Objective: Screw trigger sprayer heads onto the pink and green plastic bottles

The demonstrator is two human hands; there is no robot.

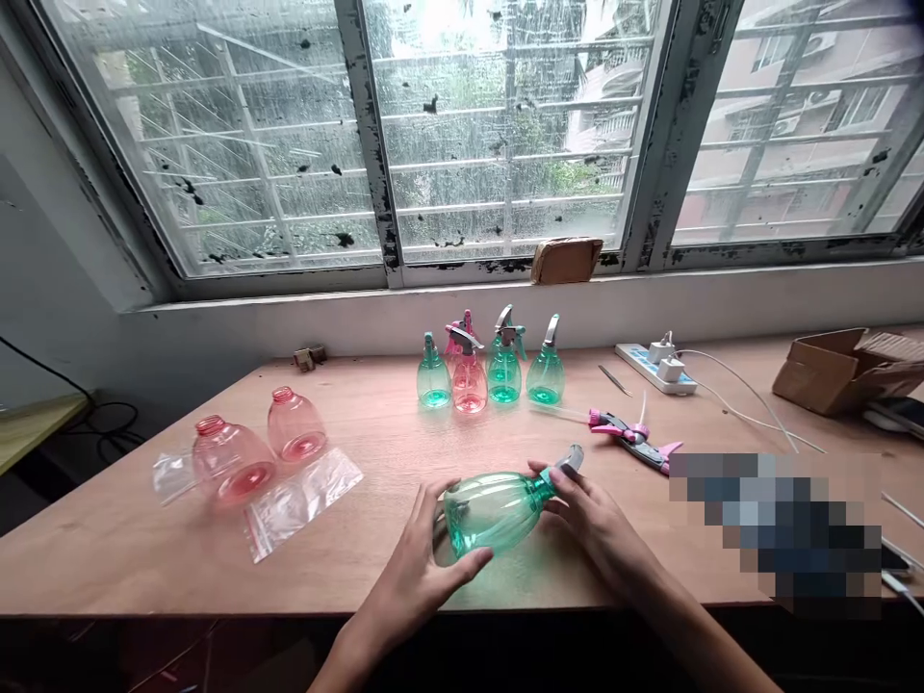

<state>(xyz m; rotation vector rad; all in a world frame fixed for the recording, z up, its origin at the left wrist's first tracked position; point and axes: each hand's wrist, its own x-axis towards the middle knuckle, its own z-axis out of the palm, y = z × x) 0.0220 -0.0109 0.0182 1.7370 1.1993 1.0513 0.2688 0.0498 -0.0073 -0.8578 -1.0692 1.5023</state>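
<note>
A clear green spray bottle (495, 508) lies on its side on the wooden table (375, 452), near the front edge. My left hand (419, 558) cups its round base, fingers curled around it. My right hand (588, 510) grips the neck and the teal-and-grey trigger head (567, 460). Both hands are closed on this one bottle.
Several finished green and pink spray bottles (491, 371) stand at the back centre. Two capless pink bottles (256, 448) and clear plastic bags (299, 500) lie at the left. Pink trigger heads with tubes (631, 438), a power strip (654, 366) and a cardboard box (841, 371) are at the right.
</note>
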